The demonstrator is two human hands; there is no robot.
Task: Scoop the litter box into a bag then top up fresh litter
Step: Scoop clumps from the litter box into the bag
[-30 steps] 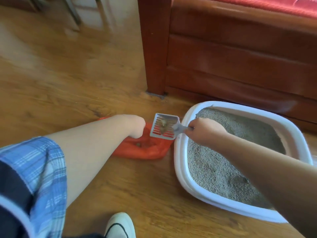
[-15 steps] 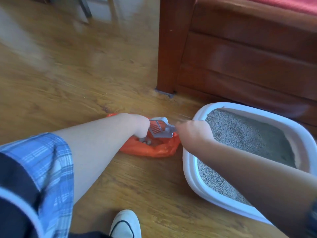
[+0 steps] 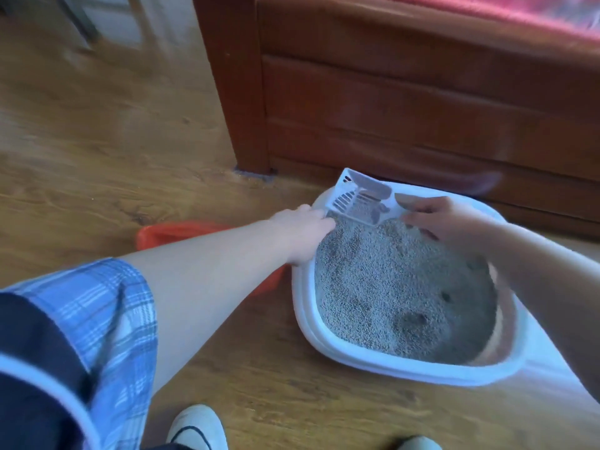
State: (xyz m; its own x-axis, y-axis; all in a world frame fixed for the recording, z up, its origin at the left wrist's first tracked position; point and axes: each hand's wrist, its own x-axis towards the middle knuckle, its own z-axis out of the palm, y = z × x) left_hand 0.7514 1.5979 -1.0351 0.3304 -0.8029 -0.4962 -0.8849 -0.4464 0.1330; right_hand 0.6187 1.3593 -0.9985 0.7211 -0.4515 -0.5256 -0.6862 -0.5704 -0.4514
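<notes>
A white litter box (image 3: 354, 354) full of grey litter (image 3: 389, 287) lies on the wood floor. My right hand (image 3: 444, 219) grips the handle of a white slotted scoop (image 3: 360, 199), held over the box's far left corner, its basket tilted up. My left hand (image 3: 302, 235) rests on the box's left rim, fingers curled over the edge. The orange bag (image 3: 175, 233) lies on the floor to the left, mostly hidden behind my left forearm. Dark clumps (image 3: 412, 319) show in the litter near the middle.
A dark red wooden sofa frame (image 3: 406, 92) with a leg (image 3: 243, 102) stands right behind the box. Bare floor (image 3: 97, 125) stretches to the left. My white shoes (image 3: 198, 428) are at the bottom edge.
The scoop has left the orange bag and swung right to the litter box. My left hand let go of the bag and now holds the box's rim. The view shifted right.
</notes>
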